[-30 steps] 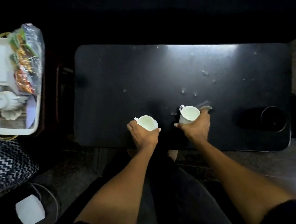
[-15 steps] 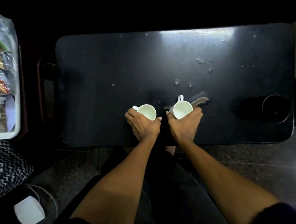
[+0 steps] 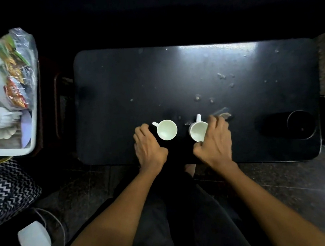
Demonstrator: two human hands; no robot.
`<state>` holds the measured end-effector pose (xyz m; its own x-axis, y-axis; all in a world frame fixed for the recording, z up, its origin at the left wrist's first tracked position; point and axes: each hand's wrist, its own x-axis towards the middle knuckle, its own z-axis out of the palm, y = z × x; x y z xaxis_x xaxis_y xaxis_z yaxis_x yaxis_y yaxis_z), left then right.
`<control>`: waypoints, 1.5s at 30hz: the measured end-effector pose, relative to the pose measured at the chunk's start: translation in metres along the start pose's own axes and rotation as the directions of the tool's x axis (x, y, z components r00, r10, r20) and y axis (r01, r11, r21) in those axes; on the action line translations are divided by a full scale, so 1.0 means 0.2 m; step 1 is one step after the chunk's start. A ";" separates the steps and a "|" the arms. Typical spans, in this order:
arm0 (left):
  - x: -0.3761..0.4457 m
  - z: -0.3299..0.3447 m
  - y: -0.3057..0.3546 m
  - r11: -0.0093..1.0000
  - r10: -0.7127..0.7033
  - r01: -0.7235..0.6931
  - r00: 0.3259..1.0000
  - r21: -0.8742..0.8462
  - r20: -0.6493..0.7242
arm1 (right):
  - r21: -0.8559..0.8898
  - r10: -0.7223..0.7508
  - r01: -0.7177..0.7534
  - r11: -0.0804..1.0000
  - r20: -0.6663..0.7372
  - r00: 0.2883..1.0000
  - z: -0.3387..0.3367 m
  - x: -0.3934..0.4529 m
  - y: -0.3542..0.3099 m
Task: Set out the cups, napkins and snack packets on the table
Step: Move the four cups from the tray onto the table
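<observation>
two white cups [image 3: 166, 130] [image 3: 198, 131] upright near table [image 3: 192, 73] front edge; left hand [image 3: 148, 147] loose beside one, right hand [image 3: 214, 138] wrapping other. snack packets [image 3: 16, 74] in tub [image 3: 32, 138] far left, left hand nearer.

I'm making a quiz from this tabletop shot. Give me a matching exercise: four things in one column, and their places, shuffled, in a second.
Things:
1. left cup
2. right cup
3. snack packets
4. round recess

Places:
a. in the white bin left of the table
b. sunk in the table's right end
c. against the right hand
d. just right of the left hand

Pairs: 1-d, 2-c, 3-a, 4-b
</observation>
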<state>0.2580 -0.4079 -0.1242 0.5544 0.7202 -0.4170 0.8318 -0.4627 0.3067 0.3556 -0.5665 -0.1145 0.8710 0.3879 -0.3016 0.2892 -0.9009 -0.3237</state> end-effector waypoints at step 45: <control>0.19 -0.09 0.01 0.813 0.445 -0.541 0.815 0.215 0.370 | -0.270 -0.144 0.196 0.943 0.201 0.969 -0.06 0.08 0.08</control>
<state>0.2798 -0.3715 -0.1245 0.8328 0.1902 -0.5199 0.3821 -0.8771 0.2912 0.3785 -0.5780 -0.1145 0.7228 0.5444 -0.4256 0.5503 -0.8260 -0.1221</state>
